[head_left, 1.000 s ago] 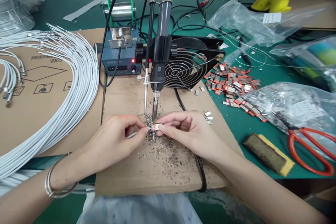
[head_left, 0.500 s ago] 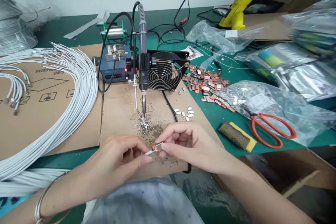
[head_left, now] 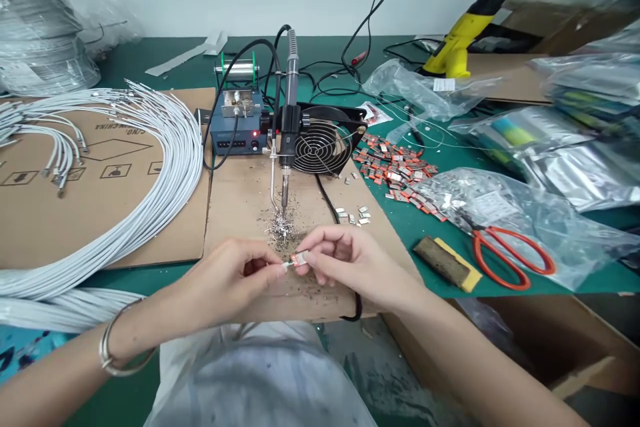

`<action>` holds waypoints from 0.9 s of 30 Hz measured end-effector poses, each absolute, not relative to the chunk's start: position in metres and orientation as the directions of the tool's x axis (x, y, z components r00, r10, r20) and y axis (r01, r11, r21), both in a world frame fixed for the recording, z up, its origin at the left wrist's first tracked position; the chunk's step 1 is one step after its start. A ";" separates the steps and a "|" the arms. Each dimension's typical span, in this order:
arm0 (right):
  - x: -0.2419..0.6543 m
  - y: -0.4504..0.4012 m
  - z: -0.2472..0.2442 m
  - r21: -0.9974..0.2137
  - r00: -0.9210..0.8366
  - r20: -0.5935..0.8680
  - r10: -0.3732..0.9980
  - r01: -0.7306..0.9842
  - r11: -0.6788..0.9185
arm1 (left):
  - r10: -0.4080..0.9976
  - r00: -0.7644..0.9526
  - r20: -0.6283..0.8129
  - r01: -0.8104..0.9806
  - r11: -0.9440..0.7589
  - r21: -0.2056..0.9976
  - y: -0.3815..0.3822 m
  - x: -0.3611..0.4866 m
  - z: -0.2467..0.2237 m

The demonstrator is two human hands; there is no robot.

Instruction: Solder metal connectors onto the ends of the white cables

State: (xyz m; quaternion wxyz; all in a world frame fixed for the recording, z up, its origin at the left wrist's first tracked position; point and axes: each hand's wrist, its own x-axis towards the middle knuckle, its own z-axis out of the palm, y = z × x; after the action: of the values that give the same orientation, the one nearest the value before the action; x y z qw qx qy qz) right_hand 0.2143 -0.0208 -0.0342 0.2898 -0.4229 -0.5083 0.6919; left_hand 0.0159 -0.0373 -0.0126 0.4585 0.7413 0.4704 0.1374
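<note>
My left hand [head_left: 245, 273] pinches the end of a white cable [head_left: 286, 265] between thumb and fingertips. Facing it, my right hand [head_left: 345, 260] grips a small orange-and-white circuit board [head_left: 300, 258] by thumb and index finger. Board and cable end meet between the hands; whether they are joined is too small to tell. Just beyond them, the soldering iron [head_left: 287, 140] is clamped upright with its tip down, over a heap of solder bits [head_left: 282, 227] on the cardboard [head_left: 240, 200]. A solder feed tube [head_left: 273, 180] runs down beside the iron.
Bundled white cables [head_left: 170, 193] curve across cardboard on the left. Behind are a blue control box [head_left: 235, 130], solder spool [head_left: 240, 69] and black fan [head_left: 320, 143]. On the right lie orange boards [head_left: 395, 167], a sponge [head_left: 443, 261], red-handled scissors [head_left: 515, 257], plastic bags and a yellow heat gun [head_left: 457, 40].
The camera view has shifted, moving the bench items slightly right in the picture. Between my fingers, the board has turned and now shows its flat orange-and-white face. Both hands keep their pinch.
</note>
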 end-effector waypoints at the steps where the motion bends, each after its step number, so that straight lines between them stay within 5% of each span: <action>1: 0.213 -0.015 -0.036 -0.946 -0.484 -0.304 0.821 0.051 -0.320 | 0.826 0.516 -0.225 0.578 -0.143 0.803 -0.031 0.015 -0.015; 27: 0.206 0.018 -0.046 -0.941 -0.374 -0.293 0.880 -0.051 -0.335 | 0.901 0.415 -0.126 0.525 -0.123 0.842 0.012 0.017 -0.028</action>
State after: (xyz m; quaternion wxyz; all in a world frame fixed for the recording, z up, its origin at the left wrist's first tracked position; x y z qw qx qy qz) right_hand 0.2059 0.0183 -0.0462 0.3395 -0.4447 -0.4660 0.6854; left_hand 0.0166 0.0119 -0.0277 0.4381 0.7179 0.4965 0.2149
